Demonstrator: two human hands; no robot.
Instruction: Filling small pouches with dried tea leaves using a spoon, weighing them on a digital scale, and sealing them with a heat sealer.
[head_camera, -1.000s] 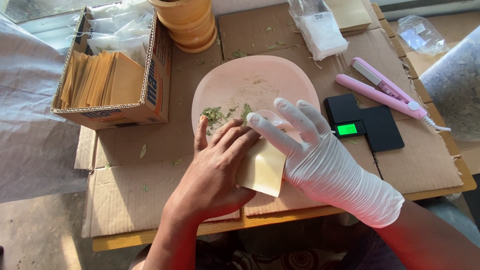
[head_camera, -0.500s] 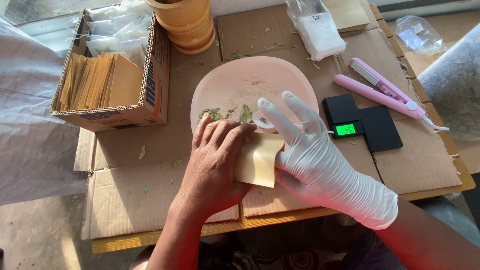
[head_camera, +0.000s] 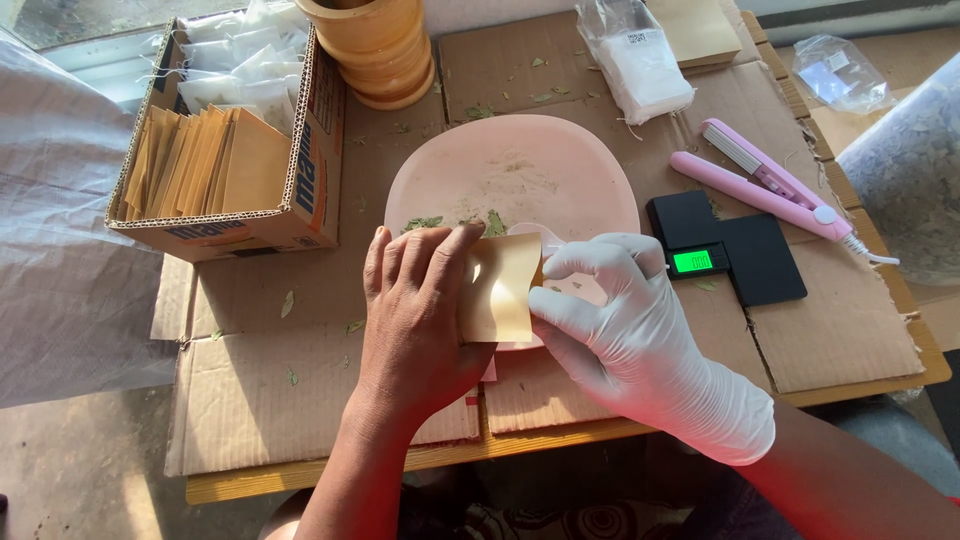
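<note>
A table (head_camera: 300, 400) covered in flattened cardboard sheets sits in strong sunlight, with bits of dried leaf scattered over it. Near the middle of its front edge, a small tan paper pouch (head_camera: 497, 288) is held over the near rim of a pink plate (head_camera: 560, 165) that carries a few green dried leaves (head_camera: 455, 221). The bare left hand (head_camera: 420, 320) grips the pouch from the left, fingers curled over its top edge. The gloved right hand (head_camera: 620, 320) pinches it from the right, with what seems to be a small pale scoop at its mouth. Filling it well means keeping the mouth spread and the pouch above the plate, so that spilled leaf lands there. A black scale (head_camera: 725, 255) lies just right of the plate, with a pink sealer (head_camera: 770, 185) beyond it. A cardboard box (head_camera: 310, 170) of tan pouches stands at the back left corner.
</note>
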